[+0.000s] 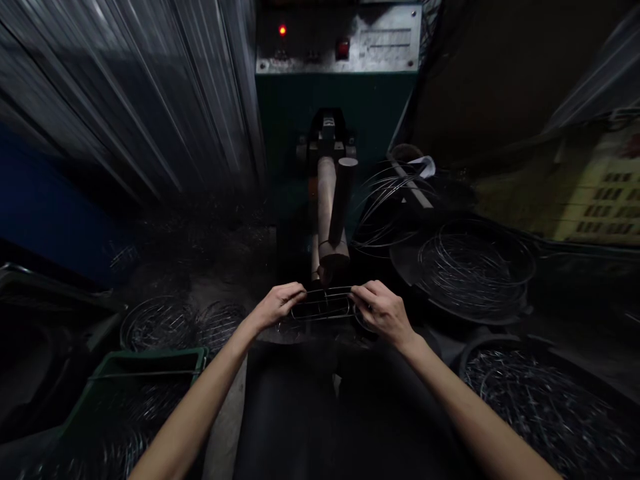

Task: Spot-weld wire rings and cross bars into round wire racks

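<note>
A thin bent-wire frame (320, 317) with long parallel rods spans the gap between my two hands. My left hand (278, 303) pinches its left end with the fingers closed. At its right end my right hand (381, 308) is likewise closed on the wire. The middle of the frame sits just under the lower tip of the machine's electrode arms (327, 207); whether it touches them I cannot tell. Behind rises a dark green machine (290, 100) with a metal control panel (385, 43) and a lit red lamp (283, 30).
To the right stand a round pan of wire rings (465, 273) and a tub of small wire pieces (540, 400). A green crate (145, 360) with wire parts is at lower left. Wire coils (160, 323) lie behind it. A yellow crate (595, 193) is far right.
</note>
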The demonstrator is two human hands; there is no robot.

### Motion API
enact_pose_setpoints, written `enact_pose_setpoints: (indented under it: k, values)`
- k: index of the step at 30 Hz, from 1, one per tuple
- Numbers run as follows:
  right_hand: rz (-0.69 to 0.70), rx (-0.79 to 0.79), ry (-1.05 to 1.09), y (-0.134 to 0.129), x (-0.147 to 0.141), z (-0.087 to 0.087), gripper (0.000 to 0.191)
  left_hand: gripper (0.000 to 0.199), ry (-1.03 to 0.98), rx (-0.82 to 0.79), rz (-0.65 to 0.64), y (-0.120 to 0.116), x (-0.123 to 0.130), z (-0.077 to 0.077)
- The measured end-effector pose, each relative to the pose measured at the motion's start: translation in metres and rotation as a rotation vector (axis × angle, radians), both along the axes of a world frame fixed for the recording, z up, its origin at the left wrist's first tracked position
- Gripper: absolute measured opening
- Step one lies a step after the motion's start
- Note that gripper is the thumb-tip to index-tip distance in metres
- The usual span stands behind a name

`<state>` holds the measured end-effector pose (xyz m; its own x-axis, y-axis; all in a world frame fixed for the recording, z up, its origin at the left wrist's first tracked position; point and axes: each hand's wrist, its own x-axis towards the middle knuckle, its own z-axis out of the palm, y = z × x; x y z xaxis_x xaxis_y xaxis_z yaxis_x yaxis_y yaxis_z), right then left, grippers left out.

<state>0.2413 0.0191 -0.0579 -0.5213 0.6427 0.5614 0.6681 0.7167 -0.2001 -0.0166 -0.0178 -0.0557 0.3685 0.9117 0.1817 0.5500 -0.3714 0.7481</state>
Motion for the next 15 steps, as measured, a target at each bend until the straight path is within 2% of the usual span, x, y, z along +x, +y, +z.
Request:
enact_pose_setpoints:
  k: [8, 15]
  values:
    - [0.012, 0.019, 0.001, 0.0047, -0.0004, 0.0001, 0.016, 0.028, -0.019, 0.011, 0.005, 0.0023, 0.0, 0.0043]
    - [-0.003, 0.01, -0.024, 0.0068, -0.0005, -0.0003, 0.018, 0.028, -0.045, -0.011, 0.015, 0.0059, -0.0005, 0.0011]
